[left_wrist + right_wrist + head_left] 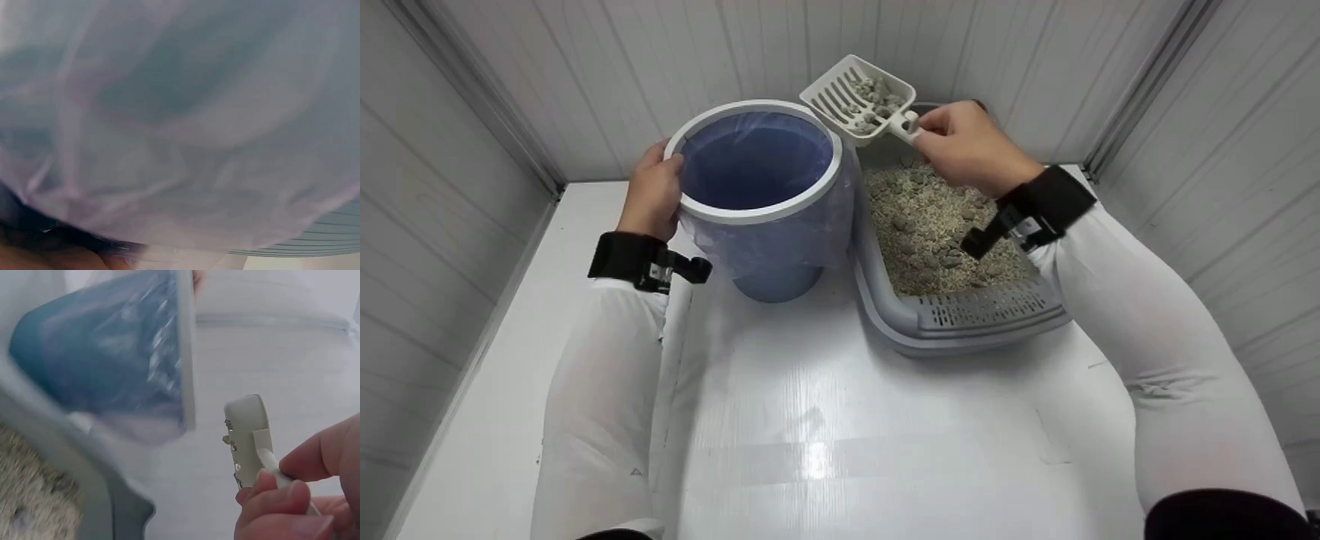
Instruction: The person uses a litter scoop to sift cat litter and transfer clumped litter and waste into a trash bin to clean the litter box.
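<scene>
A blue bin (769, 217) with a white rim and a clear plastic liner stands on the white table. My left hand (655, 187) grips its left rim. My right hand (964, 142) pinches the handle of a white slotted scoop (859, 97), raised above the far end of the grey litter tray (960, 322). Several grey clumps lie in the scoop. The tray holds pale granules with scattered clumps. In the right wrist view my fingers (281, 500) curl round the scoop handle (247, 433), with the bin (101, 365) beyond. The left wrist view shows only the liner (180, 140) up close.
White panelled walls close in the table (840, 435) on three sides. The bin and tray stand side by side at the back. The near half of the table holds only my forearms in white sleeves.
</scene>
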